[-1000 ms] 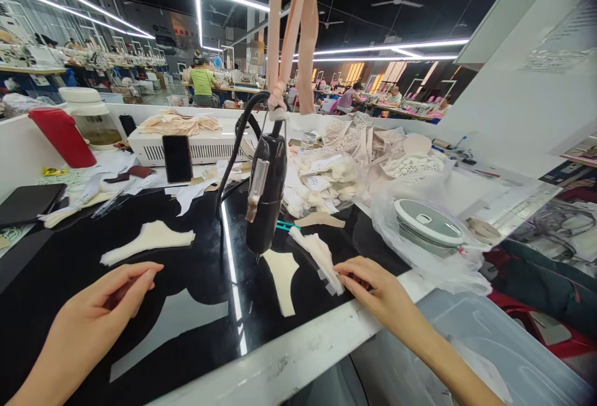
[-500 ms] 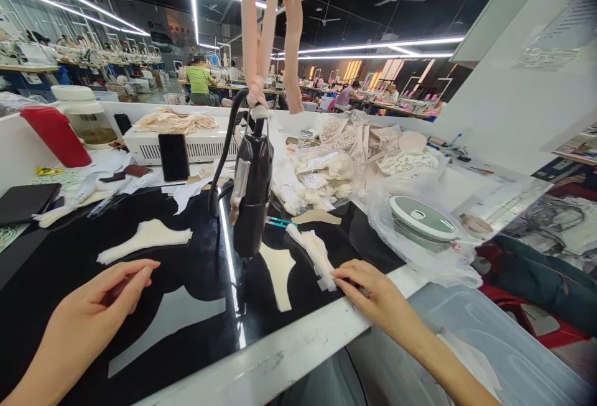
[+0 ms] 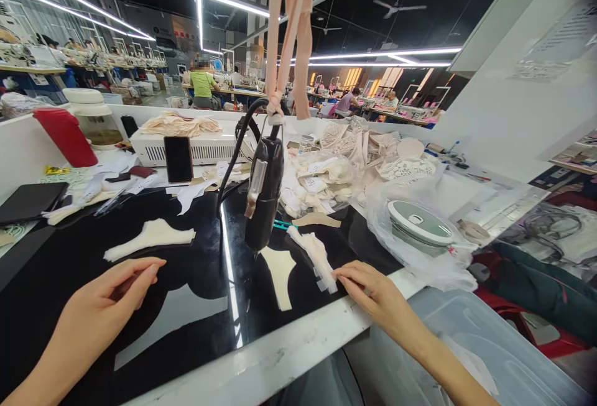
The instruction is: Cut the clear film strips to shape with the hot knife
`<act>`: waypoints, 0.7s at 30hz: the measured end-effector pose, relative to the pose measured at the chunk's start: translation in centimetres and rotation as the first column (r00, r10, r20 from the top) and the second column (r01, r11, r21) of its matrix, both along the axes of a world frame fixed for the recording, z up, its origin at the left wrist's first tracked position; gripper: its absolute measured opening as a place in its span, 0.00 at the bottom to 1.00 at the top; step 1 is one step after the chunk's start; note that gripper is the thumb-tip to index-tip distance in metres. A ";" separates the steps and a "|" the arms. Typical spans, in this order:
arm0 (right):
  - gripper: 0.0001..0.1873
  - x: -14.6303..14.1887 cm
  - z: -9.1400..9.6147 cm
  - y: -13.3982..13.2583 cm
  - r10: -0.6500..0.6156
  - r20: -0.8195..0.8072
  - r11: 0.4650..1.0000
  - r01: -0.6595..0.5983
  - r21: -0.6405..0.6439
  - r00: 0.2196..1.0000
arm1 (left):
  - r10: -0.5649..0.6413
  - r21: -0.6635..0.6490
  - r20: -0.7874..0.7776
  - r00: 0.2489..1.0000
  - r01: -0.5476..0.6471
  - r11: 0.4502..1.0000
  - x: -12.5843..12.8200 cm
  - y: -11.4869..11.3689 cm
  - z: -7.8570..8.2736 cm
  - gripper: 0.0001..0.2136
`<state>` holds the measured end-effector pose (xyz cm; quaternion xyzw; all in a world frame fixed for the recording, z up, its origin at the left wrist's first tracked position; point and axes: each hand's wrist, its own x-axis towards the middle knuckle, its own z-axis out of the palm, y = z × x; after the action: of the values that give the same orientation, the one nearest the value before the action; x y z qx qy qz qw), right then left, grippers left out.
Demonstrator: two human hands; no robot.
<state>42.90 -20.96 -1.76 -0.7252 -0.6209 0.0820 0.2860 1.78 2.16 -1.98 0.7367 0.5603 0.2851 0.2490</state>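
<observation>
My left hand (image 3: 100,303) rests on the glossy black worktop (image 3: 60,263), its fingers stretched flat and holding nothing. A cream fabric piece (image 3: 149,238) lies just beyond it. My right hand (image 3: 373,294) lies near the front edge, fingertips touching the near end of a small stack of white fabric strips (image 3: 314,257); the fingers are flat and loosely together. Between my hands a black hand-held tool (image 3: 265,194) hangs from beige straps (image 3: 289,27) above a beige cut piece (image 3: 281,272).
A phone (image 3: 178,158) leans on a white machine box (image 3: 196,145) topped with fabric. Bagged cut pieces (image 3: 321,182) and a grey-green lidded pot in plastic (image 3: 417,222) sit right. A red jug (image 3: 68,135) stands left. A clear bin (image 3: 485,344) sits below. People work at far tables.
The view has swung slightly left then back. Both hands stay in nearly the same places on the worktop.
</observation>
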 end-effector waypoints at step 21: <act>0.13 -0.4 -0.6 -0.9 0.135 0.566 0.962 -0.244 0.120 0.813 | 0.055 -0.022 0.046 0.997 -0.054 0.998 1.0 -0.6 0.8 0.25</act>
<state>42.47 -21.86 -2.40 -0.6220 -0.7511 -0.1611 0.1515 2.82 1.58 -1.15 0.7117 0.5773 0.3030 0.2616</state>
